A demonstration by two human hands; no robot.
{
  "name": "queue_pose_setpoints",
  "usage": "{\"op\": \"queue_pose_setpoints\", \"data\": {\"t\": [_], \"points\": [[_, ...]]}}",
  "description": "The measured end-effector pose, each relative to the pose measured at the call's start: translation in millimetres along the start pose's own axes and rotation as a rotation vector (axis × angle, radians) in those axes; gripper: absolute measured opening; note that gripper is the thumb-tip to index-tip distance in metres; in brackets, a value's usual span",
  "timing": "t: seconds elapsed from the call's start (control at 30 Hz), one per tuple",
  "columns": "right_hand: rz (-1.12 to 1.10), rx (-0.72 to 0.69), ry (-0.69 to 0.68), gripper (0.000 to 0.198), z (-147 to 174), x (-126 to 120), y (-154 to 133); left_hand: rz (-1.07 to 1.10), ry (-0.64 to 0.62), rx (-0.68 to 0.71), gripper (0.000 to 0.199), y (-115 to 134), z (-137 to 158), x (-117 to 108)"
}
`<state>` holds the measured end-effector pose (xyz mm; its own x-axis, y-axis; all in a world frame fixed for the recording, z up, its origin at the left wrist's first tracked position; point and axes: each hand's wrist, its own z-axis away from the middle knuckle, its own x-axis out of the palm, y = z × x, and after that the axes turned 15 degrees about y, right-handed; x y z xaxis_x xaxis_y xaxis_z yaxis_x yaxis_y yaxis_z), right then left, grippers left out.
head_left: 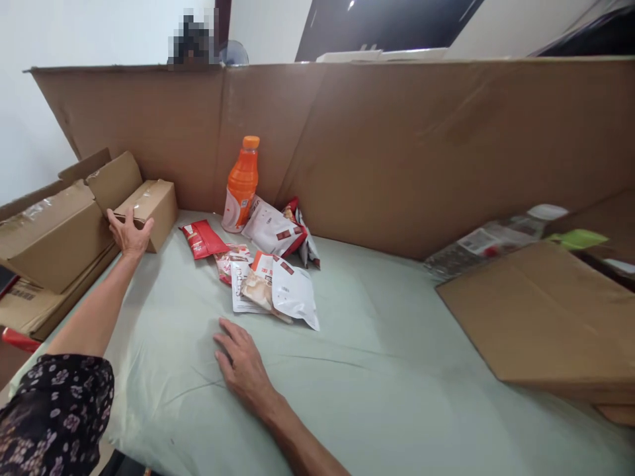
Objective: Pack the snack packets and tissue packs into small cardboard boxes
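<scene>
My left hand (129, 235) spans the near end of a small cardboard box (161, 208), its thumb and fingers spread across the edges. The box stands against the cardboard wall at the left. My right hand (244, 362) rests on the pale green cloth with its fingers apart and nothing in them. Just beyond it lies a pile of food packets: a white packet (295, 291), a pink patterned packet (225, 264) and a red packet (202, 238). Behind them an orange drink bottle (241, 188) stands upright beside another white packet (272, 228).
A tall cardboard wall (397, 152) closes off the back. Open cardboard boxes (54, 231) stack up on the left edge. On the right, a large carton (550, 317) lies before a tilted clear plastic bottle (496, 238) and a light green item (578, 238). A person's blurred head shows beyond the wall.
</scene>
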<state>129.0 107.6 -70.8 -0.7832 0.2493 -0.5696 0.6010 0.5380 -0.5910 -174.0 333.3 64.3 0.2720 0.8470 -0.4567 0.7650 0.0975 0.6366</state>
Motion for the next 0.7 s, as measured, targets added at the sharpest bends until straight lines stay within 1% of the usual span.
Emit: {"op": "queue_pose_setpoints", "data": {"t": [0.07,0.1,0.17,0.23,0.3,0.33,0.4,0.47,0.57,0.63,0.7], "points": [[0.0,-0.001,-0.012,0.03,-2,-1,-1,0.013,-0.038,0.006,0.087,2,1,1],[0.0,0.002,-0.021,0.03,-3,-2,-2,0.018,-0.049,0.011,0.092,2,7,0],[0.0,0.017,-0.037,0.03,-7,-4,-6,0.025,-0.066,0.025,0.102,2,29,-5],[0.0,0.036,-0.057,0.029,-12,-8,-10,0.032,-0.111,0.043,0.105,2,57,-8],[0.002,0.049,-0.086,0.028,-17,-11,-13,0.033,-0.196,0.057,0.099,6,81,-4],[0.006,0.052,-0.101,0.027,-20,-12,-15,0.03,-0.241,0.062,0.095,10,90,1],[0.018,0.058,-0.122,0.027,-25,-13,-16,0.014,-0.308,0.06,0.091,26,97,18],[0.03,0.059,-0.133,0.026,-28,-12,-16,-0.014,-0.347,0.045,0.085,48,94,41],[0.039,0.049,-0.133,0.024,-31,-9,-15,-0.073,-0.387,0.007,0.058,82,86,75],[0.034,0.034,-0.128,0.023,-33,-8,-14,-0.106,-0.4,-0.017,0.046,96,83,89],[0.025,0.022,-0.126,0.021,-34,-8,-13,-0.111,-0.4,-0.028,0.043,100,82,93]]}}
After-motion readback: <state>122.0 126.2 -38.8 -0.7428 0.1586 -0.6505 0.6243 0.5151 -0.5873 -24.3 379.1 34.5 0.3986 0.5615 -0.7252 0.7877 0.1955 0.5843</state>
